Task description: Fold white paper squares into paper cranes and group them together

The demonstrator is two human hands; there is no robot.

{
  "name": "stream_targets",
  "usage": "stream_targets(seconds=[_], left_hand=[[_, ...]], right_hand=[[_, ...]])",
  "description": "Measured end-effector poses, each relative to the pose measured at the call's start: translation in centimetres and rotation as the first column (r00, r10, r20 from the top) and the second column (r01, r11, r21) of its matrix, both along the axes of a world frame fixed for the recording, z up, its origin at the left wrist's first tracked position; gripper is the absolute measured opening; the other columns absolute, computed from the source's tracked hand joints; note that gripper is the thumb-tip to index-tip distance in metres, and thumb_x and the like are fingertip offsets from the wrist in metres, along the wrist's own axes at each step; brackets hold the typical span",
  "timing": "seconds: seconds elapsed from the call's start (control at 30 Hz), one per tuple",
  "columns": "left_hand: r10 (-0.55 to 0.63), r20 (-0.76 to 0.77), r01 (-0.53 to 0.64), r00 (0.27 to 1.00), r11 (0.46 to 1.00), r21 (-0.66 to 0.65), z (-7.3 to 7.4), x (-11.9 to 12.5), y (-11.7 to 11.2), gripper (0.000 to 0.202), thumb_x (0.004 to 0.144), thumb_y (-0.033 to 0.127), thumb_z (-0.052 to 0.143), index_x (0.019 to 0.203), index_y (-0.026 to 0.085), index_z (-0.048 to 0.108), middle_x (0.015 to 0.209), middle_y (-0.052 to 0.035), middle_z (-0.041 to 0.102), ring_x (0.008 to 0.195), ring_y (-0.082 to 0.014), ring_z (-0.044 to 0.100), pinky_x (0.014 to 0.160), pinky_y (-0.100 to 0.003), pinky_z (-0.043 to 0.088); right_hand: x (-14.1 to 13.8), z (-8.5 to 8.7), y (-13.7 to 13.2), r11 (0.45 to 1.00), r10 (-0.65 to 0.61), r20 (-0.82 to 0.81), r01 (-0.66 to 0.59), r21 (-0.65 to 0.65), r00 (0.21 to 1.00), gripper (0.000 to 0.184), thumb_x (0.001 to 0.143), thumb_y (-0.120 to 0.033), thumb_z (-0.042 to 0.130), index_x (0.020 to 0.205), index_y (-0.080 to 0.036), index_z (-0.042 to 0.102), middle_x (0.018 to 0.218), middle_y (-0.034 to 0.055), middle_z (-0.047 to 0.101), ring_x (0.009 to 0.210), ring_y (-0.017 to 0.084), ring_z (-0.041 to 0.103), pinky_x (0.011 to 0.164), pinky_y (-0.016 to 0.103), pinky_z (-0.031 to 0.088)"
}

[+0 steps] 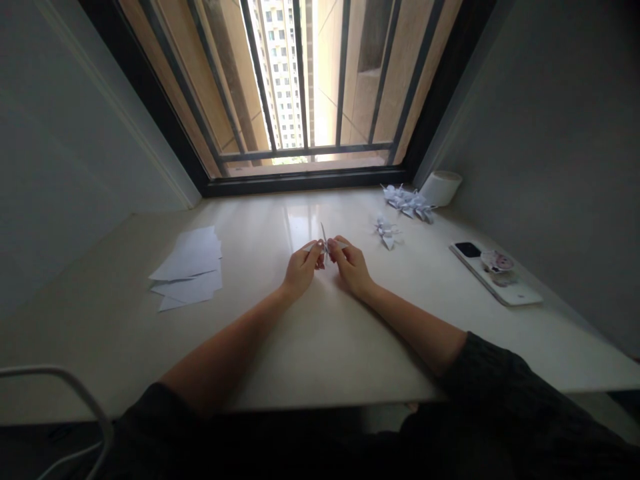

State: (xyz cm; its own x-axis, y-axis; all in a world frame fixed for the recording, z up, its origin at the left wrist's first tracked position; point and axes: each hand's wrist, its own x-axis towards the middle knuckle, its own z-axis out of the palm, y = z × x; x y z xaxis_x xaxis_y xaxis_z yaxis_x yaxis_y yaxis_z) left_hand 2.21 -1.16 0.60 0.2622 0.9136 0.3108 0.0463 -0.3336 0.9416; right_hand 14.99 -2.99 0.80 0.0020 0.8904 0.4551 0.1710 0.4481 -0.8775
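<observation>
My left hand [303,267] and my right hand [352,265] meet over the middle of the white tabletop [320,340]. Between them they pinch a small folded white paper crane [323,232], one thin point of it sticking up and away from me. Fingers cover most of its body, and a bit of white paper shows beside each hand. To the right of my right hand lie a few folded paper cranes [387,233], with a larger cluster of cranes [407,201] farther back. Left of my left hand, white paper sheets [190,263] lie in a loose, overlapping stack.
A white cup-like container [441,189] stands in the back right corner beside the cranes. A white phone [495,273] with a round grip lies near the right wall. A barred window [305,177] closes off the back. A pale cable [75,383] loops at the lower left.
</observation>
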Motion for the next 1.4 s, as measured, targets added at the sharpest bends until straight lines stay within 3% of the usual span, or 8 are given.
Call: stream_targets(seconds=[0.27, 0.7, 1.2, 1.4], left_hand=[[-0.025, 0.131, 0.038, 0.991, 0.994, -0.099, 0.5, 0.2, -0.2, 0.046, 0.084, 0.058, 0.041, 0.064, 0.017, 0.048, 0.058, 0.0011, 0.048, 0.052, -0.0093, 0.048, 0.053, -0.024, 0.040], [0.005, 0.174, 0.024, 0.985, 0.986, -0.167, 0.5, 0.2, -0.1, 0.050, 0.084, 0.059, 0.041, 0.056, 0.017, 0.044, 0.053, 0.0019, 0.045, 0.051, -0.0090, 0.047, 0.054, -0.025, 0.039], [0.020, 0.103, -0.004, 0.994, 0.989, -0.146, 0.8, -0.2, 0.0, 0.048, 0.084, 0.055, 0.044, 0.053, 0.019, 0.040, 0.050, 0.0028, 0.042, 0.051, -0.0098, 0.045, 0.057, -0.026, 0.039], [0.053, 0.014, -0.052, 0.998, 0.996, -0.069, 0.5, -0.5, 0.1, 0.050, 0.085, 0.057, 0.040, 0.054, 0.018, 0.045, 0.049, 0.0015, 0.046, 0.051, -0.0101, 0.046, 0.057, -0.026, 0.040]], right_hand=[[0.0, -0.4, 0.5, 0.999, 0.039, -0.075, -0.041, -0.031, 0.996, 0.040, 0.089, -0.053, 0.038, 0.065, -0.021, 0.044, 0.062, -0.0024, 0.045, 0.062, 0.013, 0.046, 0.065, 0.028, 0.039], [0.2, -0.2, 0.9, 0.993, 0.043, -0.099, -0.053, -0.104, 0.994, 0.045, 0.086, -0.059, 0.036, 0.063, -0.021, 0.045, 0.063, -0.0014, 0.045, 0.064, 0.013, 0.048, 0.068, 0.027, 0.042], [0.6, -0.6, 1.4, 0.984, 0.101, -0.137, -0.120, -0.134, 0.985, 0.044, 0.087, -0.056, 0.038, 0.064, -0.020, 0.047, 0.064, -0.0016, 0.046, 0.064, 0.013, 0.047, 0.069, 0.028, 0.040], [0.8, -0.7, 1.6, 0.985, 0.107, -0.104, -0.120, -0.126, 0.989, 0.044, 0.086, -0.057, 0.040, 0.063, -0.020, 0.048, 0.063, -0.0015, 0.046, 0.064, 0.013, 0.047, 0.068, 0.028, 0.042]])
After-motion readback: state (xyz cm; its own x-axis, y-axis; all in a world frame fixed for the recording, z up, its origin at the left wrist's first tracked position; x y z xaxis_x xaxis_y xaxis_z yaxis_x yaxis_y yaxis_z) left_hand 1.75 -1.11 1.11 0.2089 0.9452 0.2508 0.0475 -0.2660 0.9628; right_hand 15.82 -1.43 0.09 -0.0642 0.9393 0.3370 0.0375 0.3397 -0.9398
